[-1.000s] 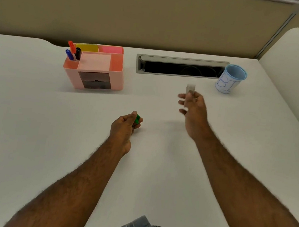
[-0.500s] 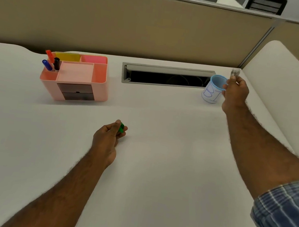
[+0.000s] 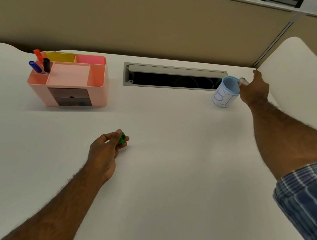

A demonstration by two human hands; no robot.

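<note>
My right hand (image 3: 255, 89) reaches to the far right of the white desk and pinches a small clear object (image 3: 243, 81) at the rim of a white cup with a blue rim (image 3: 224, 95). The cup stands upright and has blue writing on its side. My left hand (image 3: 107, 147) rests on the desk near the middle and pinches a small green object (image 3: 122, 138) between thumb and fingers. Most of the green object is hidden by the fingers.
A pink desk organizer (image 3: 69, 82) with markers, sticky notes and two dark drawers stands at the back left. A grey cable slot (image 3: 175, 78) is set into the white desk (image 3: 167, 170) at the back. A beige partition rises behind it.
My right hand carried the clear object from the desk's middle to the cup's rim and lowered it there. My left hand stayed in place with the green object.
</note>
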